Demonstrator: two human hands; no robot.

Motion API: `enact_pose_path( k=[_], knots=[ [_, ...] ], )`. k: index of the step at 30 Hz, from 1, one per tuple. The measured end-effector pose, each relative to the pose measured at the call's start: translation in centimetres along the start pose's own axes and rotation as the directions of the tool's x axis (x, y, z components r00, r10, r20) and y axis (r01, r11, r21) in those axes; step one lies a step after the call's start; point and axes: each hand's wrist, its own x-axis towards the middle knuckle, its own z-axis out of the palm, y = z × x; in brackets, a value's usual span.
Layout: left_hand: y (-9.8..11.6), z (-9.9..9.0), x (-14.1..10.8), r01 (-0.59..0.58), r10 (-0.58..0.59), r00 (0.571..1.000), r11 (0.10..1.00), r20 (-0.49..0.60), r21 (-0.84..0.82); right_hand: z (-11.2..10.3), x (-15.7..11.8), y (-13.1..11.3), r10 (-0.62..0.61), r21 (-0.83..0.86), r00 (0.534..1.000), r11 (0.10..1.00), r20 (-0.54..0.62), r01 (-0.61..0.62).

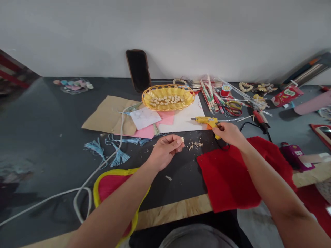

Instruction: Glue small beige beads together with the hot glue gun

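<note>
My left hand (168, 148) pinches a small cream-coloured bead cluster (182, 140) between thumb and fingertips. Just right of it, a scatter of small pale beads (195, 144) lies on the dark table. My right hand (229, 133) is closed round the handle of a yellow hot glue gun (207, 120), its nozzle pointing left above the white sheet (186, 125). Behind both hands, a yellow woven basket (168, 107) holds several similar cream clusters (167, 100).
Blue tassels (119, 156) and a white cable (113, 151) lie left. A red cloth (227, 182) is under my right forearm. A phone (138, 70) leans on the wall. Scissors (234, 108), a red thread spool (226, 91) and glue sticks (207, 93) lie at the back right.
</note>
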Motion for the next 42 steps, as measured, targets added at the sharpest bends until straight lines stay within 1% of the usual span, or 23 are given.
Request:
enact_pose_path(
  k=[2,3,4,5,6,8,9,10,11,13,15,17,23,26,31,34,42],
  knots=[
    [0.0,0.0,0.0,-0.005,0.005,1.0,1.0,0.007,0.012,-0.2,-0.3,0.0,0.003,0.1,1.0,0.995,-0.016,-0.001],
    [0.0,0.1,0.0,-0.006,0.006,1.0,1.0,0.006,0.017,-0.2,-0.6,-0.1,-0.002,0.176,1.0,0.984,-0.029,0.007],
    [0.1,0.1,0.0,-0.006,0.006,1.0,1.0,0.002,0.021,-0.3,-0.9,-0.2,-0.009,0.283,0.999,0.959,-0.041,0.02],
    [0.1,0.1,0.0,-0.002,0.002,1.0,1.0,-0.006,0.023,-0.3,-1.3,-0.3,-0.012,0.419,0.999,0.907,-0.05,0.032],
    [0.1,0.1,0.0,0.006,-0.006,1.0,1.0,-0.013,0.023,-0.3,-1.7,-0.5,-0.016,0.568,0.999,0.822,-0.048,0.04],
    [0.1,0.1,-0.1,0.021,-0.021,1.0,1.0,-0.021,0.023,-0.1,-2.6,-0.7,-0.052,0.824,0.999,0.565,0.002,0.027],
    [0.1,0.1,-0.1,0.025,-0.024,0.999,0.999,-0.022,0.023,0.0,-3.0,-0.8,-0.101,0.893,0.993,0.45,0.055,-0.004],
    [0.1,0.0,-0.1,0.026,-0.025,0.999,0.999,-0.021,0.023,0.1,-3.4,-0.8,-0.164,0.93,0.98,0.365,0.112,-0.045],
    [0.0,0.0,-0.1,0.024,-0.024,0.999,0.999,-0.021,0.022,0.3,-3.8,-0.8,-0.23,0.947,0.96,0.31,0.161,-0.084],
    [0.0,-0.1,-0.1,0.02,-0.02,1.0,1.0,-0.022,0.015,0.7,-4.3,-0.5,-0.349,0.957,0.911,0.258,0.22,-0.133],
    [0.0,-0.2,0.0,0.02,-0.02,1.0,1.0,-0.023,0.006,1.1,-4.6,-0.2,-0.423,0.959,0.876,0.247,0.234,-0.138],
    [0.0,-0.3,0.0,0.028,-0.028,0.999,1.0,-0.026,0.003,1.4,-4.7,0.1,-0.452,0.961,0.865,0.256,0.217,-0.107],
    [0.2,-0.3,0.1,0.072,-0.071,0.994,0.997,-0.079,0.008,1.5,-5.5,-0.2,-0.509,0.937,0.831,0.346,0.223,-0.04],
    [0.2,-0.3,0.1,0.084,-0.083,0.992,0.996,-0.098,0.005,1.6,-5.8,-0.6,-0.516,0.934,0.829,0.357,0.214,-0.019],
    [0.1,-0.4,0.1,0.097,-0.097,0.989,0.995,-0.113,-0.005,1.9,-5.9,-0.8,-0.534,0.937,0.826,0.349,0.18,0.022],
    [0.0,-0.4,0.1,0.098,-0.098,0.989,0.995,-0.113,-0.006,2.0,-6.1,-0.6,-0.53,0.937,0.826,0.348,0.192,0.006],
    [0.0,-0.3,0.2,0.101,-0.098,0.99,0.995,-0.106,0.022,2.2,-6.3,-0.6,-0.556,0.941,0.803,0.337,0.214,-0.017]
  ],
)
